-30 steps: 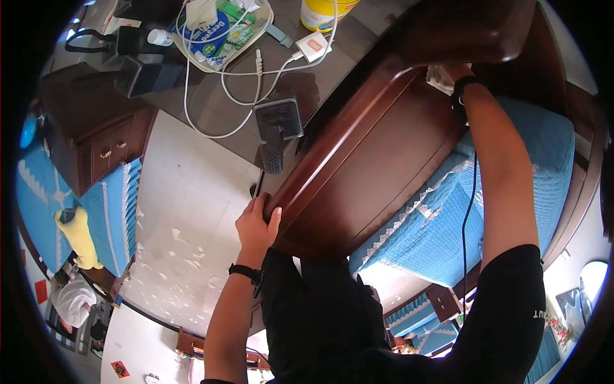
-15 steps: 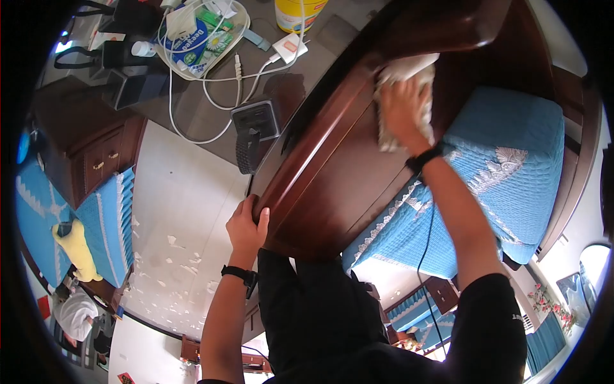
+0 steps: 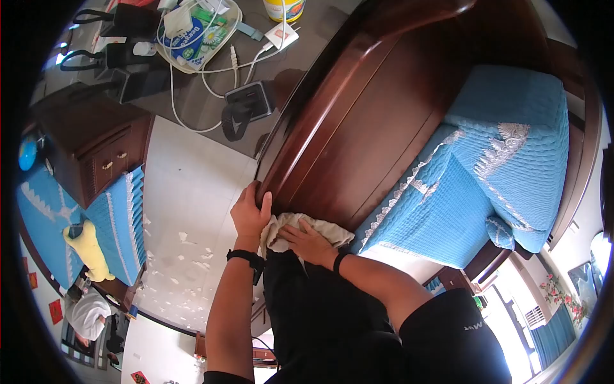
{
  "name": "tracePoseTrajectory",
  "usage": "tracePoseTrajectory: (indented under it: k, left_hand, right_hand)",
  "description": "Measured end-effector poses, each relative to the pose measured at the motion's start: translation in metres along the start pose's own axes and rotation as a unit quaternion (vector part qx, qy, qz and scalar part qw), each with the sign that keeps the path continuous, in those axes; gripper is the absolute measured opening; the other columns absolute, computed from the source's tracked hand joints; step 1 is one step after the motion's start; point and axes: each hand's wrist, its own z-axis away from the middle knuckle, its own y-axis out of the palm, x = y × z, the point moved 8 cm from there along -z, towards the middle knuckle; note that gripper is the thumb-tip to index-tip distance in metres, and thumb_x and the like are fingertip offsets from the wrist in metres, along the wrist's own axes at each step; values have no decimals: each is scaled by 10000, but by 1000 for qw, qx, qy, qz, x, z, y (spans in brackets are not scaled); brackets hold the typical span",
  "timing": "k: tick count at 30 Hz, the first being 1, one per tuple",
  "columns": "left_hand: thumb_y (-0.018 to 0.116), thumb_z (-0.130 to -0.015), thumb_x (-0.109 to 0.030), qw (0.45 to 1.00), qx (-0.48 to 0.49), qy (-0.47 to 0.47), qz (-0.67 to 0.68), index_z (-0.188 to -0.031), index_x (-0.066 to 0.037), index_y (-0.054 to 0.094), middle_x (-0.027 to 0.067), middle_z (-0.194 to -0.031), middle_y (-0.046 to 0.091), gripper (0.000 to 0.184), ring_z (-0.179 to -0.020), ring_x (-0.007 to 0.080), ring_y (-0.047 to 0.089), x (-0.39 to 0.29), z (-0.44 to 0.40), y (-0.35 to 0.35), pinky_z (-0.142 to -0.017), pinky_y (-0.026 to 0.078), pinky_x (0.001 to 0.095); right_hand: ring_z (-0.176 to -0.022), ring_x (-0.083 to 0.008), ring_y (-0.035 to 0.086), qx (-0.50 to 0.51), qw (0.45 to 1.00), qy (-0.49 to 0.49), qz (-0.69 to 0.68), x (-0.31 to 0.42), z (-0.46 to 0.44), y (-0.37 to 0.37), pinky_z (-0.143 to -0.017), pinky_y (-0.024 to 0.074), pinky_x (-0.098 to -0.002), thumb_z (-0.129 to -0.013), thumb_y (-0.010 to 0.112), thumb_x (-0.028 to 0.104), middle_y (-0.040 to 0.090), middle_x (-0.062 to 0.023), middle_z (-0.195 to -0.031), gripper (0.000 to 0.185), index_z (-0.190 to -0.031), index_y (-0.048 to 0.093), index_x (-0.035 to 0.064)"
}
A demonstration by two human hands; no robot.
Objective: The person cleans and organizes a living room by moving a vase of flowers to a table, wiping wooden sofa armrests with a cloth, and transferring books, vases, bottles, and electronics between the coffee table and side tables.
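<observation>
On the dark table [image 3: 291,64] ahead of me sit a cluttered tray [image 3: 187,68], a yellow tub [image 3: 284,9], a white charger [image 3: 282,35] with looping cable, and a black strapped device [image 3: 251,101]. The blue quilted cover [image 3: 435,211] borders the wooden panel [image 3: 364,134] on my right. The pale cloth [image 3: 329,230] lies across the panel's near end, under my right hand [image 3: 309,242], whose fingers spread flat over it. My left hand [image 3: 251,211], just beside the cloth, curls round the end of the wooden rail [image 3: 313,125].
</observation>
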Motion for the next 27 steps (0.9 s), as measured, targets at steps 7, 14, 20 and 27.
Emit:
tracePoseTrajectory:
  k: [7,14,20,27]
  left_hand:
    - [596,-930,-412,1000,13,-12,5,-1183,-73,637,184,-996,701,425,-844,408,684,-5,0,-2,-704,550,473]
    - [592,-934,-402,1000,-1,-3,-1,-1176,-56,639,189,-1002,697,425,-843,416,681,-5,-1,-3,-705,549,476]
    - [593,-931,-409,1000,14,-7,5,-1176,-50,641,196,-1012,697,437,-846,411,683,-7,-1,-5,-703,551,473]
    - [583,-939,-413,1000,16,-15,-1,-1185,-51,642,197,-1018,699,442,-857,417,682,-6,0,-3,-711,550,481]
  right_hand:
    - [-1491,-250,261,72,986,133,-72,-135,6,-57,-1151,181,-652,-910,602,398,311,-27,-1603,715,-1557,326,273]
    - [-1501,-321,210,67,957,279,51,-161,-17,-60,-1127,160,-694,-937,562,418,353,-74,-1575,519,-1388,565,161]
    - [-1346,-194,436,-26,996,-12,-80,-37,-22,-16,-1168,248,-550,-886,591,331,599,9,-1299,286,-1108,698,185]
    - [-1411,-248,382,19,999,28,-25,-148,-14,-78,-1178,187,-615,-887,634,393,498,3,-1441,531,-1386,525,249]
